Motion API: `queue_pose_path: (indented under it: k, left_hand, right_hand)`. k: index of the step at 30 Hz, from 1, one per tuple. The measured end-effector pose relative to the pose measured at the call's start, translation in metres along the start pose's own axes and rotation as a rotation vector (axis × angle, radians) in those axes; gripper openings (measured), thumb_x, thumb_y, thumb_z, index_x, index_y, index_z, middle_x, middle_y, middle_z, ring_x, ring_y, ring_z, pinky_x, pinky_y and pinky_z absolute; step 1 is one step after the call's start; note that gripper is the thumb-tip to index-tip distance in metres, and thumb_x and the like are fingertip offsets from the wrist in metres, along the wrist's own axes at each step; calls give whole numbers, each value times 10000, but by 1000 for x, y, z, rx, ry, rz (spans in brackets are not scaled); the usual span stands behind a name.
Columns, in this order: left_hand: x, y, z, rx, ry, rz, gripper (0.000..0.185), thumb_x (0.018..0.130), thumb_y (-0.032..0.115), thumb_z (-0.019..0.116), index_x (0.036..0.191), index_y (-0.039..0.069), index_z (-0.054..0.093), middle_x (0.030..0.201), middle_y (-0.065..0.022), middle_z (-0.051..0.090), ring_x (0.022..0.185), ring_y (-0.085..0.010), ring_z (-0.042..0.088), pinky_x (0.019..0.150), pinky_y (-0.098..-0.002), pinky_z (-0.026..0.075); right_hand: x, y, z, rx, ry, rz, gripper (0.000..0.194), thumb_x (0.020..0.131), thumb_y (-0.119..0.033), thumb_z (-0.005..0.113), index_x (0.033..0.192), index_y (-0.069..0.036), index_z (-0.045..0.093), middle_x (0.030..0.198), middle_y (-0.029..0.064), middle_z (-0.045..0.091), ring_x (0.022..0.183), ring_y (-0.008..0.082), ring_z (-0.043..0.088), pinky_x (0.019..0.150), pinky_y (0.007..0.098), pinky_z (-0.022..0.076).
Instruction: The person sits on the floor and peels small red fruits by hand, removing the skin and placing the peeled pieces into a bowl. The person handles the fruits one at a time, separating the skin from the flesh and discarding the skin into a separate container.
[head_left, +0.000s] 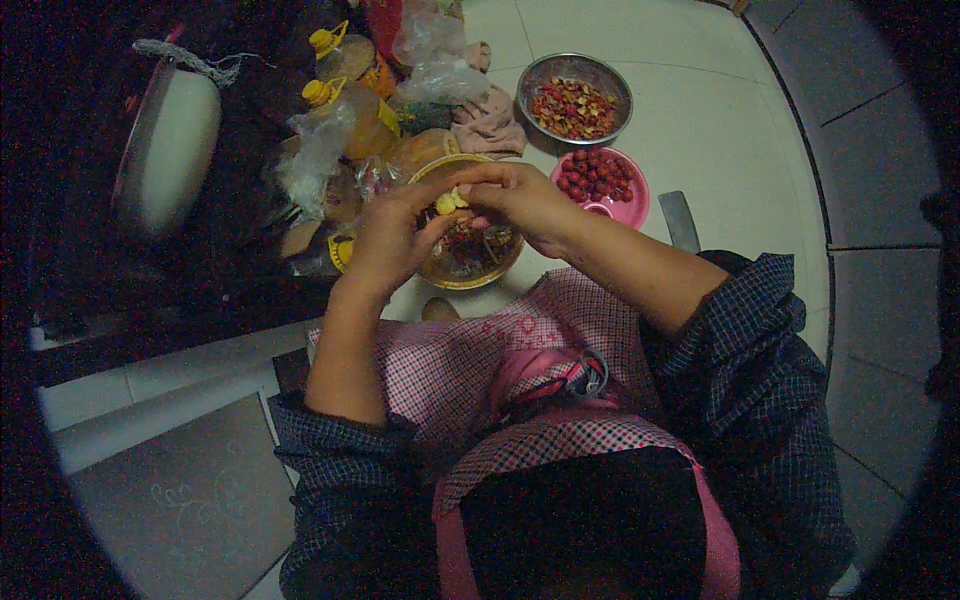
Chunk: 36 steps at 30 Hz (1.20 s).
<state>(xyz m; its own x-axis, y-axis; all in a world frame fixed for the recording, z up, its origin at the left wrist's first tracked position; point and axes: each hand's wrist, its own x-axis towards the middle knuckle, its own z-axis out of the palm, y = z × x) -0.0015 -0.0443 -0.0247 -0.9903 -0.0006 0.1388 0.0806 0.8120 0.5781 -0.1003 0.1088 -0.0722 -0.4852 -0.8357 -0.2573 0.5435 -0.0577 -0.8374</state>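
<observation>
Both my left hand (396, 229) and my right hand (525, 206) are raised in front of me, fingertips meeting around a small pale-yellow fruit piece (451, 202). The fingers partly hide it. Under my hands is a yellow-rimmed basin (472, 285) with dark reddish-brown scraps (476, 247) in it. Just beyond my right wrist a pink plastic bowl (637, 202) holds several small round red fruits (592, 174), which look like hawthorns. Farther off, a stainless steel bowl (626, 90) contains cut red and yellowish fruit pieces (576, 109).
A cleaver-like blade (679, 219) lies on the tiled floor (697, 120) by my right forearm. To the left, oil jugs with yellow caps (322, 91), clear plastic bags (319, 150) and a pinkish cloth (491, 127) crowd together. A dark cabinet edge (187, 319) borders my left side.
</observation>
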Motion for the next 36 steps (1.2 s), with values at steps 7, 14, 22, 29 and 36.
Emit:
queue_pose_path:
  k: [7, 14, 22, 29, 36]
  left_hand:
    - [4, 3, 18, 171, -50, -19, 419, 716, 269, 714, 1067, 63, 610, 874, -154, 646, 818, -321, 625, 716, -383, 488]
    - [14, 5, 26, 131, -77, 100, 457, 725, 361, 693, 988, 1, 592, 862, -181, 637, 815, -349, 617, 717, -421, 477]
    - [13, -7, 29, 411, -351, -185, 435, 800, 375, 610, 1048, 22, 556, 913, -213, 623, 847, -368, 604, 738, -455, 475]
    - [15, -6, 30, 515, -444, -262, 386, 808, 368, 595, 982, 25, 566, 833, -195, 635, 763, -350, 626, 670, -445, 493]
    - [12, -14, 35, 521, -473, -234, 358, 807, 322, 596, 990, 17, 549, 818, -189, 634, 761, -350, 629, 659, -456, 492]
  right_hand:
    - [-6, 11, 5, 405, 19, 148, 230, 915, -160, 479, 1077, 3, 496, 921, 87, 585, 802, 158, 614, 684, 265, 544]
    - [-1, 37, -33, 354, 14, 129, 180, 904, -111, 477, 1003, 33, 520, 966, 106, 585, 806, 178, 614, 741, 260, 529]
    - [59, 5, -164, 163, 639, -57, 308, 892, -74, 449, 1163, 61, 391, 1046, 175, 523, 837, 266, 607, 777, 339, 542]
    - [79, -2, -254, 304, 660, -198, 315, 858, -26, 486, 1167, 28, 460, 1049, 156, 527, 845, 283, 590, 740, 376, 542]
    - [36, 122, -302, -1297, 402, 116, 296, 684, -285, 670, 901, -85, 643, 777, 111, 649, 713, 240, 622, 658, 358, 492]
